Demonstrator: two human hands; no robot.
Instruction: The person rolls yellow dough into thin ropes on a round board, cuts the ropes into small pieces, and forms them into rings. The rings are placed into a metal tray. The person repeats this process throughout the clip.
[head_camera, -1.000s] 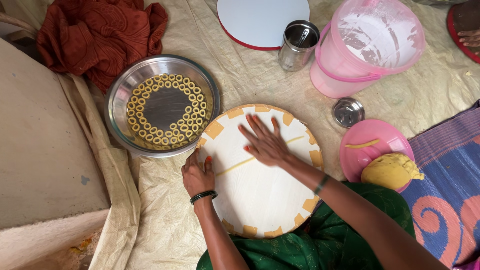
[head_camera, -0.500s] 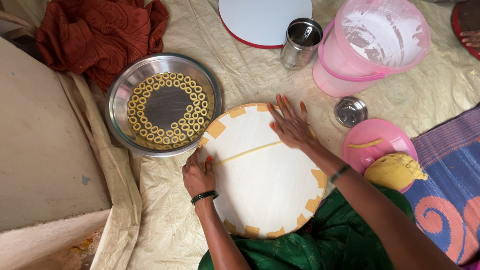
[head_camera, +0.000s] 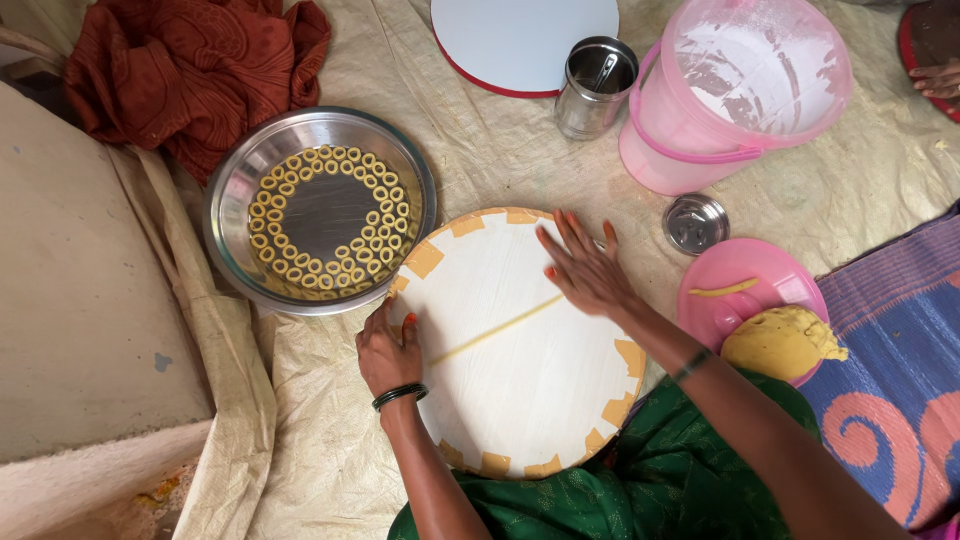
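Left hand (head_camera: 388, 352): rests at the left rim of the round board, fingers curled narrow against the edge; a dark bangle sits on the wrist. Whether it grips the rim or only leans on it cannot be told.
Right hand (head_camera: 585, 268): lies flat on the upper right part of the board, fingers spread wide and holding nothing, the palm over the right end of the dough strand.
Round board (head_camera: 520, 380): pale, circular, with yellow-tan patches spaced round its rim; lies on the floor sheet in front of the person's green-clad lap.
Dough strand (head_camera: 495, 331): thin, yellow, stretched slantwise across the board from lower left up towards the right hand.
Steel basin (head_camera: 232, 200): just left of the board, touching or nearly touching its rim; holds small dough rings (head_camera: 375, 225) laid in bands round the bottom.
Dough lump (head_camera: 780, 343): yellow, sits on a pink plate (head_camera: 715, 315) to the right of the board; a short dough piece lies on the same plate.
Small steel bowl (head_camera: 695, 222): between the board and the pink bucket.
Pink bucket (head_camera: 690, 165): upper right, dusted white inside.
Steel cup (head_camera: 592, 90): beside the bucket, on its left.
Rust-red cloth (head_camera: 195, 70): heaped at upper left.
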